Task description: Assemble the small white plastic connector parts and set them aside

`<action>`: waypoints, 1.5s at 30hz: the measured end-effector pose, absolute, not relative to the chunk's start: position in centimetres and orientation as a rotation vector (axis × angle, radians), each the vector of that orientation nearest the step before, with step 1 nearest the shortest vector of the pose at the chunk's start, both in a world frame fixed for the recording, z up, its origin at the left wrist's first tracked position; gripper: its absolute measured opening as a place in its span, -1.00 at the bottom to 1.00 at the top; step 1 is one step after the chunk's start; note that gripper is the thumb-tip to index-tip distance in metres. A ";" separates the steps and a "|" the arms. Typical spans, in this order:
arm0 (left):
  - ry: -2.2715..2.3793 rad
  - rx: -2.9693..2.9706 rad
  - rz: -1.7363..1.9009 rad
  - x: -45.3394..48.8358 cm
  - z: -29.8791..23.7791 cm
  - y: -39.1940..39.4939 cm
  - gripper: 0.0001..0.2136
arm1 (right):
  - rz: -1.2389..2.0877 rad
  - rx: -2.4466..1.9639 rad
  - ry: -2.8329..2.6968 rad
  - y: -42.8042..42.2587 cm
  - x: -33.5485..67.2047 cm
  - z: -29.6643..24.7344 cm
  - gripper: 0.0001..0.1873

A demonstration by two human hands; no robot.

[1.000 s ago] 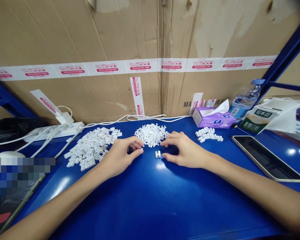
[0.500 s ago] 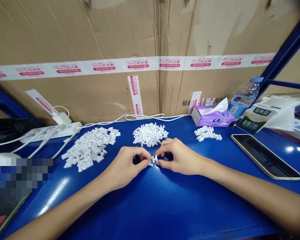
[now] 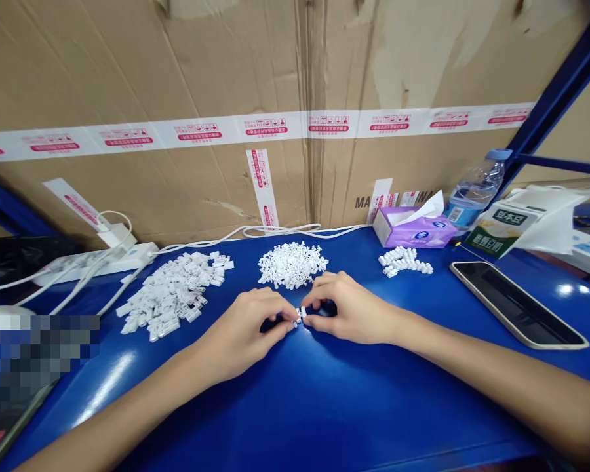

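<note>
My left hand (image 3: 248, 328) and my right hand (image 3: 349, 308) meet fingertip to fingertip on the blue table (image 3: 299, 406). Both pinch a small white plastic piece (image 3: 300, 314) between thumb and forefinger. Just behind the hands lies a heap of small white plastic parts (image 3: 291, 264). A wider heap of flat white parts (image 3: 172, 293) spreads to the left of my left hand. A small row of assembled white pieces (image 3: 404, 261) lies to the right, behind my right wrist.
A phone (image 3: 516, 303) lies face up at the right. Behind it stand a purple tissue pack (image 3: 413, 229), a water bottle (image 3: 474, 188) and a green carton (image 3: 504, 229). A white power strip (image 3: 98, 259) with cables sits at the back left. Cardboard (image 3: 275, 78) walls the back.
Both hands came back from the middle heap toward me and closed together on the small white piece that lay on the table between them.
</note>
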State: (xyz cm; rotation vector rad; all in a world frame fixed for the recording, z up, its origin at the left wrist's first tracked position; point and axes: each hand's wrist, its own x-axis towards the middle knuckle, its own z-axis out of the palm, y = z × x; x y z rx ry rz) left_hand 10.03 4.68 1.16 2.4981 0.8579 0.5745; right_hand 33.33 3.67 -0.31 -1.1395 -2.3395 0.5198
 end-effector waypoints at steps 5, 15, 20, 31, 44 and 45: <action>0.881 2.460 0.657 10.0 1.4 5.0 -0.76 | 0.522 -1.136 -2.338 3.8 33.4 -0.4 -0.83; 1.017 2.204 0.649 10.5 0.8 4.8 -0.86 | 0.537 -1.131 -2.341 3.6 33.1 -0.1 -0.83; 1.044 2.166 0.653 10.5 0.8 5.1 -0.88 | 0.534 -1.126 -2.353 3.4 33.1 -0.1 -0.83; 1.018 2.224 0.645 10.8 1.1 5.3 -0.83 | 0.530 -1.128 -2.358 3.5 33.1 -0.2 -0.84; 1.024 2.240 0.623 11.0 1.1 5.2 -0.81 | 0.532 -1.119 -2.366 3.3 33.0 0.0 -0.84; 1.021 2.243 0.627 11.0 1.0 5.2 -0.82 | 0.533 -1.119 -2.367 3.3 33.0 0.1 -0.84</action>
